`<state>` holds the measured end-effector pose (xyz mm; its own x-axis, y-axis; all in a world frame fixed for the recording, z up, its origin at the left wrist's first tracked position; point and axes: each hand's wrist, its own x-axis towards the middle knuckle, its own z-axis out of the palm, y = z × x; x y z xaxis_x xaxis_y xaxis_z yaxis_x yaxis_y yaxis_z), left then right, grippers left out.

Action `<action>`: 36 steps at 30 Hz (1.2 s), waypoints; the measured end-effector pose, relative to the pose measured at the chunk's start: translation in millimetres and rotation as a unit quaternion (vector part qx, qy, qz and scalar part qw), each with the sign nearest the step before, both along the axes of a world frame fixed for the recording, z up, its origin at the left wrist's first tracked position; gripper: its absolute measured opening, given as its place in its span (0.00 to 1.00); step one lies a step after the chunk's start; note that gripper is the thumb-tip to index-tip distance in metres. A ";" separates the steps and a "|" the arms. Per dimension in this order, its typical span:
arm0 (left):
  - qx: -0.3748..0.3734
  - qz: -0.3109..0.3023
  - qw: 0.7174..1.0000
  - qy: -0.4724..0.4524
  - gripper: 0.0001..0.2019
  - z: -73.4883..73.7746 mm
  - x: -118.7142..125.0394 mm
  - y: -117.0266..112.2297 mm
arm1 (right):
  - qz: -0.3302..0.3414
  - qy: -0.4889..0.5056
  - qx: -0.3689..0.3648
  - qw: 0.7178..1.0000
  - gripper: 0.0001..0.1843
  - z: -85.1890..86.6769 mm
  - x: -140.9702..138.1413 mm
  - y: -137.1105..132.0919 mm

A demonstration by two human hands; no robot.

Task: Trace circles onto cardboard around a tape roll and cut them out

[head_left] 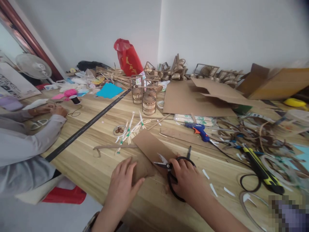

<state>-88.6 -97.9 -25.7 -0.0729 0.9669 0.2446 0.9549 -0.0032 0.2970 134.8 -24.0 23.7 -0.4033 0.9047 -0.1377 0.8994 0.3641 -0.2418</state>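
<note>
Right up close, a dark band was worn on the left wrist, and the left hand was held wide, thumb well away from the fingers, beside a small brown sheet laid on the counter. And there, just across from it, the scissors were gripped in the right hand, fingers wrapped around the black handles, blades parted and aimed leftward over a long brown cardboard strip! Out to the right, white scraps were scattered, and a yellow-and-black utility knife was seen lying at a slant.

A little further on, a blue glue gun was spotted on its side, while brown balls were gathered in a small bowl, with thin sticks strewn close by. Over on the left, a co-worker's hands were brought together near a spool of dark thread. Beyond, little lidded baskets were stood upright next to a big cardboard sheet, and furthest back, a red bag was propped before the pale wall.
</note>
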 end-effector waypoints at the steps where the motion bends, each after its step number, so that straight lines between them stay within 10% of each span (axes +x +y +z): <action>1: -0.015 0.009 1.000 0.023 0.24 -0.4 0.0 1.9 | -0.005 0.011 -0.009 1.000 0.26 -0.4 0.7 2.1; 8: -0.163 0.005 0.986 0.042 0.30 23.9 10.2 18.6 | -0.072 0.216 -0.148 0.962 0.21 22.6 50.7 40.9; 14: -0.203 -0.016 0.978 0.053 0.28 34.0 13.3 28.1 | -0.154 0.487 -0.349 0.786 0.28 33.8 106.0 94.3; 20: -0.214 -0.050 0.974 0.046 0.27 36.5 33.7 31.1 | -0.188 0.557 -0.379 0.715 0.28 23.7 124.3 124.2; 27: -0.214 -0.155 0.964 -0.012 0.27 33.3 65.5 30.8 | -0.256 0.531 -0.289 0.754 0.12 12.9 137.0 144.7; 36: -0.211 -0.233 0.949 -0.003 0.27 24.4 81.7 28.9 | -0.297 0.256 -0.119 0.912 0.13 12.4 94.1 150.0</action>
<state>-6.8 -69.0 -1.3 0.3876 0.9058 -0.1712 0.8770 -0.3051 0.3711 228.9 126.1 36.1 0.0809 0.9536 -0.2900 0.6689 -0.2676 -0.6935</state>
